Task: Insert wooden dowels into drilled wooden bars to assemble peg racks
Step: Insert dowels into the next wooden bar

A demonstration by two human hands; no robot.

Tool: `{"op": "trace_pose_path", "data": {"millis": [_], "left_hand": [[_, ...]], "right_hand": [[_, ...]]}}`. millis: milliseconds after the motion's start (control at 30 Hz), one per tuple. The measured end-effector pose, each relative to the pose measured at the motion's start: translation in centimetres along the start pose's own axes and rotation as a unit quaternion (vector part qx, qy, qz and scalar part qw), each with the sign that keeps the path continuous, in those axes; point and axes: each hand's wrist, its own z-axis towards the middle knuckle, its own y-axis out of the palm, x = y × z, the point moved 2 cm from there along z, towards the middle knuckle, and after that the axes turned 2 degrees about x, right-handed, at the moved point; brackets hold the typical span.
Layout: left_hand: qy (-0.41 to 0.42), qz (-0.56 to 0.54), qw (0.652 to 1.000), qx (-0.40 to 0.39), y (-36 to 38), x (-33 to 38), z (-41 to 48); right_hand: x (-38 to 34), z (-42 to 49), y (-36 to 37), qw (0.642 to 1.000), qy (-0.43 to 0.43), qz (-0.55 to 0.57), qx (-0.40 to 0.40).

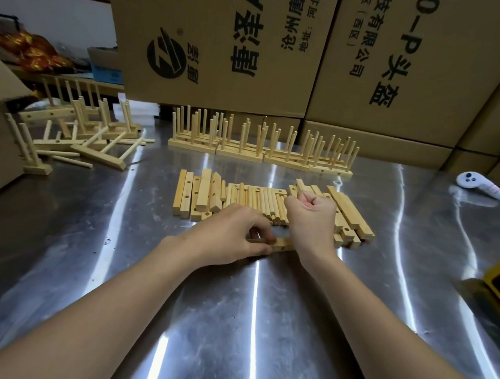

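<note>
The left hand [230,237] has its grip clamped on a drilled bar [282,244], pinning it flat to the table [238,316], likely so it cannot slide. Over the bar's free end the right hand [310,214] is balled tight; whether a dowel sits inside is hidden. Just behind the grip lie loose dowels [259,201] and spare bars [197,196], within easy reach. Finished racks [261,147] stand farther back.

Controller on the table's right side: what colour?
The controller is white with dark buttons; head view.
</note>
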Motion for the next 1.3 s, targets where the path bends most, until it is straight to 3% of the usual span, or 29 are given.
{"op": "trace_pose_path", "data": {"millis": [200, 333, 400, 500, 667, 800, 933, 1033, 1133, 1233, 1300], "left_hand": [[-0.078, -0.063, 0.994, -0.053, -2.7, -0.8, -0.7], [-0.111, -0.081, 0.988, -0.075, -3.3, 0.0, -0.9], [-0.104, -0.061, 0.992, -0.020, -3.3, 0.5, -0.8], [-0.101, -0.081, 0.989, 0.072, -2.2, 1.3, -0.3], [-0.089, -0.201, 0.976, 0.009, 0.6, 3.1, 0.8], [-0.035, -0.207, 0.976, 0.058, 0.8, 4.0, 1.5], [-0.036, -0.178, 0.982, 0.057, -1.1, 3.3, 0.8], [-0.073, -0.228, 0.966, 0.101, -4.0, 1.1, -0.2], [-0.088, -0.202, 0.966, 0.136, -6.8, -0.3, -1.1], [-0.100, -0.182, 0.972, 0.108, -8.2, -1.2, -1.6], [-0.108, -0.190, 0.972, 0.087, -8.5, -1.4, -1.9]], "right_hand": [[0.5, -0.2, -0.3, 1.000, 0.006, 0.025, -0.009], [0.3, -0.1, -0.7, 0.982, 0.054, 0.134, -0.121], [0.0, 0.0, -0.6, 0.963, 0.078, 0.206, -0.152], [-0.3, 0.2, -0.5, 0.968, 0.071, 0.215, -0.105], [-0.8, 0.5, -1.0, 0.966, 0.076, 0.246, -0.014], [-0.9, 0.5, -1.0, 0.966, 0.088, 0.243, -0.006], [-0.9, 0.8, -1.4, 0.979, 0.080, 0.189, 0.012], [-0.7, 0.9, -1.6, 0.992, 0.060, 0.112, 0.004], [-0.3, 0.9, -1.8, 1.000, 0.017, 0.009, -0.015], [0.0, 1.1, -2.1, 0.990, -0.042, -0.130, -0.034], [0.3, 1.0, -2.2, 0.965, -0.087, -0.242, -0.057]]}}
